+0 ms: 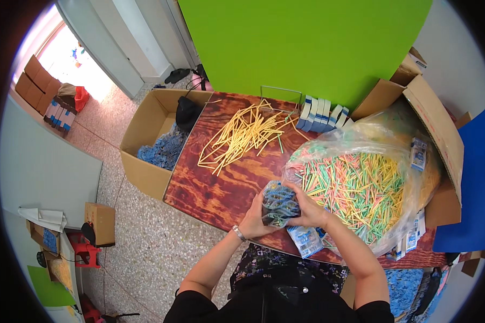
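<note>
Near the table's front edge, my left hand and my right hand grip opposite sides of a bundle of blue, partly see-through plastic packets. The fingers of both hands are closed round it. A blue-and-white printed packet lies just below my right hand, at the table edge. To the right of my hands, a large clear plastic bag lies open, full of short pink, green and yellow sticks.
Long yellow sticks lie loosely piled on the red-brown wooden table. Blue-and-white packs stand in a row before a green panel. A cardboard box at the left holds blue material; another box surrounds the bag's right side.
</note>
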Demonstrator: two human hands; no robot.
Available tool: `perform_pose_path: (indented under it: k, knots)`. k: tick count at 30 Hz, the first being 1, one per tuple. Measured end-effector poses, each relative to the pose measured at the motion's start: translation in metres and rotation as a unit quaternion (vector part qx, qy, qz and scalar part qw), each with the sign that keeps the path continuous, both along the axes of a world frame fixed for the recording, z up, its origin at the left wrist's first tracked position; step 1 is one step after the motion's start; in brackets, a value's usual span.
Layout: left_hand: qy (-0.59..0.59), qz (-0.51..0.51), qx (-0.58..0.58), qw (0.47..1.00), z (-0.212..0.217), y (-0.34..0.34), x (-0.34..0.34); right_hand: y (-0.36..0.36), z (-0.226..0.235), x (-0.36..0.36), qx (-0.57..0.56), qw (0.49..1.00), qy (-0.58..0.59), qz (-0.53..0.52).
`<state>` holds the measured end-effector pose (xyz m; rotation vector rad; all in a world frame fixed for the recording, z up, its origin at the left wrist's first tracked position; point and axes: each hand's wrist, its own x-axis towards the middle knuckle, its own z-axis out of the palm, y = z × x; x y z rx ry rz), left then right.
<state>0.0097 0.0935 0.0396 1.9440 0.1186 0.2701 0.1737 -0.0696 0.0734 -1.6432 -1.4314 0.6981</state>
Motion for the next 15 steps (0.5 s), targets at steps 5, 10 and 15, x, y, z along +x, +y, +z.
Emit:
perform_pose_path:
  k: [5,10,15]
  knots:
    - [-0.019,0.061,0.024,0.998,-0.005,0.001,0.004,0.005,-0.004,-0.004,-0.024,0.999,0.042,-0.015]
    - [-0.130,0.046,0.172,0.975,0.007,-0.001,-0.001,0.000,0.000,-0.006,0.035,0.995,-0.090,0.022]
    - [-0.072,0.011,0.049,0.996,-0.013,-0.003,-0.008,0.005,-0.010,-0.005,0.017,0.999,-0.046,0.017]
